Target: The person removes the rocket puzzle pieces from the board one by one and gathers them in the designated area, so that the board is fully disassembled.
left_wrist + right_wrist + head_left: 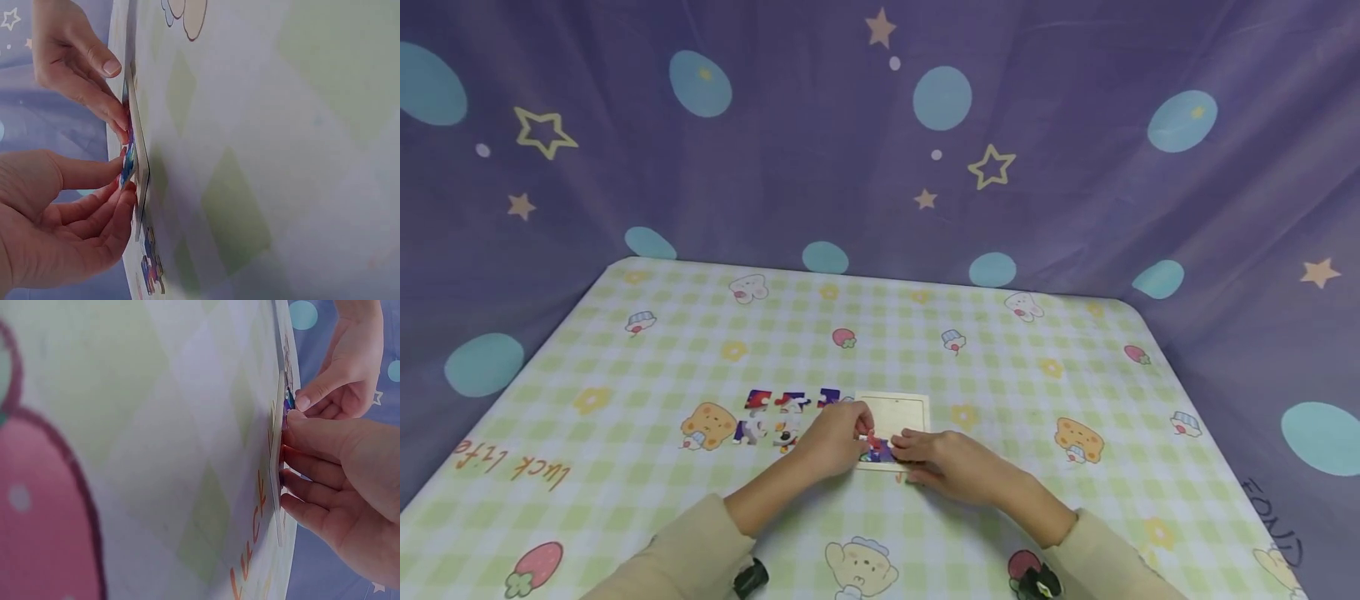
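A shallow wooden puzzle tray [901, 410] lies on the table, with colourful jigsaw pieces [880, 455] along its near side and bare wood toward the back. My left hand [835, 435] is at the tray's left part; in the left wrist view its thumb and fingers pinch a blue jigsaw piece [128, 164], tilted over the tray edge. From the right, my right hand [958, 467] rests its nearly straight fingers [306, 490] on the pieces in the tray. The fingers partly hide those pieces.
Left of the tray lie several loose jigsaw pieces, among them a red one [758, 400], a purple one [829, 397] and a white one [786, 434]. A green checked cloth [1000, 375] covers the table. A purple curtain [820, 150] hangs behind.
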`<state>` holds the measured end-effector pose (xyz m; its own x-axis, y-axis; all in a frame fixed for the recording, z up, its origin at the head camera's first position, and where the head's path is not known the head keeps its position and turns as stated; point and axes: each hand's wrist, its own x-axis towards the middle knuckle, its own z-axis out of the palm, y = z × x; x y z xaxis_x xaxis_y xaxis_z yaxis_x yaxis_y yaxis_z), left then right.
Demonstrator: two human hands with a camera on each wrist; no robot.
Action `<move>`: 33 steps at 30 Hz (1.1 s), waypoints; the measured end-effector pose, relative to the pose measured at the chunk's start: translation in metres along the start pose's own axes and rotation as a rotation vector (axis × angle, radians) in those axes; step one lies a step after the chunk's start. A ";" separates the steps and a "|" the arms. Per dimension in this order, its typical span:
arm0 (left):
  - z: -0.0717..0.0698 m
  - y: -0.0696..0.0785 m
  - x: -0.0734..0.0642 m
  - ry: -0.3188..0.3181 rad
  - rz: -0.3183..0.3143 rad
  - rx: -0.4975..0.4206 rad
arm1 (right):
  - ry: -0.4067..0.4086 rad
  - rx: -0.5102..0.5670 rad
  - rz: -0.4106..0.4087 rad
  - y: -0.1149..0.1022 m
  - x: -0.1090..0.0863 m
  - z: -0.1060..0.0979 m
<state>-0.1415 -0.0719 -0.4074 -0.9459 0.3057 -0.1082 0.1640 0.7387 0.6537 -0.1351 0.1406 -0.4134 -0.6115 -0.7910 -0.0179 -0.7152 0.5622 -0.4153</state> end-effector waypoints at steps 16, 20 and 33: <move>0.000 -0.001 -0.003 0.013 -0.006 -0.213 | 0.035 0.000 -0.023 -0.001 -0.001 0.000; -0.001 -0.004 -0.004 0.041 -0.032 -0.226 | 0.032 0.002 -0.017 -0.001 -0.001 0.001; -0.015 -0.025 -0.018 0.083 -0.150 -0.233 | 0.004 0.009 0.036 -0.002 -0.002 0.000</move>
<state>-0.1324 -0.1047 -0.4108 -0.9760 0.1459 -0.1617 -0.0396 0.6112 0.7905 -0.1323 0.1407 -0.4128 -0.6383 -0.7692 -0.0291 -0.6894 0.5881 -0.4229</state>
